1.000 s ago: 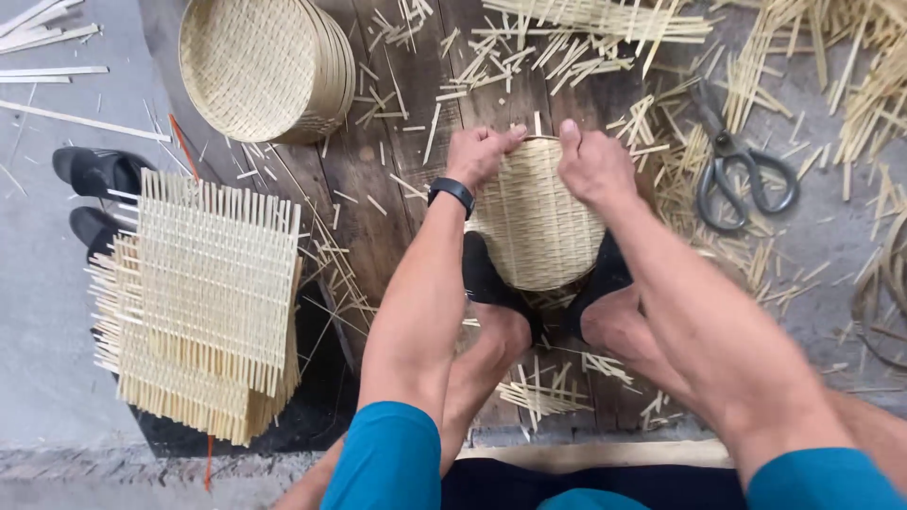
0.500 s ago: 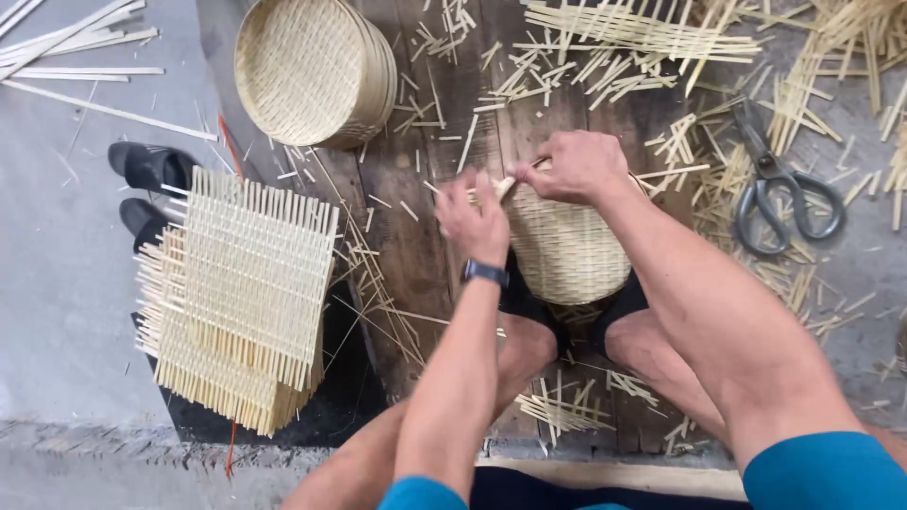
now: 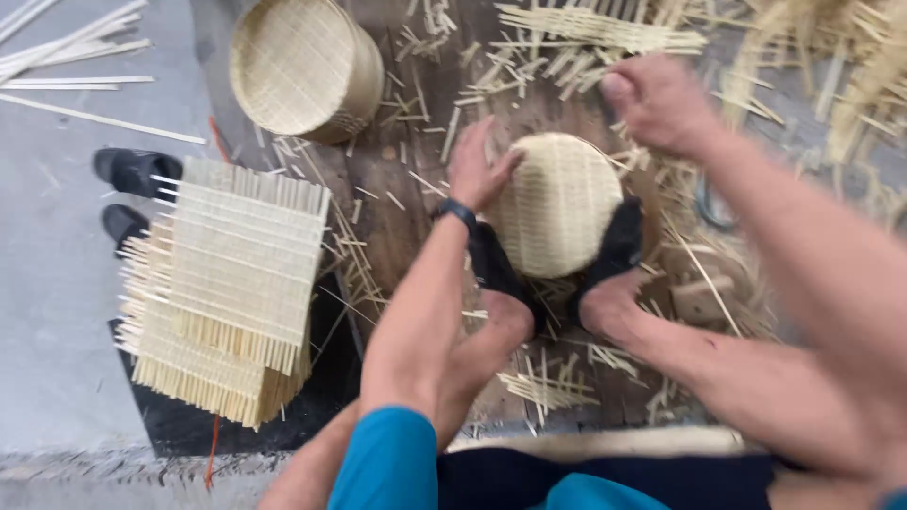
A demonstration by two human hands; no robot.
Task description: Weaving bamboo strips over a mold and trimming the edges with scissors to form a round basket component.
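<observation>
Head view: round woven bamboo basket (image 3: 557, 203) sits on the dark wooden board (image 3: 406, 179) on the floor, pinched between two feet in black socks; left foot (image 3: 496, 274) against its lower left edge, right foot (image 3: 609, 255) against its lower right edge

Left hand (image 3: 477, 170) is at the basket's left rim, fingers spread and touching the weave, grip loose, not clamped round anything. Black wristband (image 3: 458, 212) on that wrist, just left of the basket

Right hand (image 3: 661, 99) is up and right of the basket, clear of the rim, curled into a loose fist; blurred, so I cannot tell whether that grip has a strip in it

Second, bigger round basket (image 3: 302, 66) lies on its side up and left of the held basket, well apart, at the board's top left corner

Stack of flat woven mats (image 3: 231, 293) with loose strip ends sticking out sits far left of the basket, off the board edge. Pair of black sandals (image 3: 132, 189) further left, partly under the mats

Short bamboo offcuts (image 3: 548, 387) are scattered all round the basket, thickest above and to the right. Bundle of long strips (image 3: 605, 28) lies straight above the basket near the top edge. A few long bamboo slats (image 3: 76, 85) lie on grey floor far up-left

Teal sleeve (image 3: 387, 463) below the basket at the frame's bottom
</observation>
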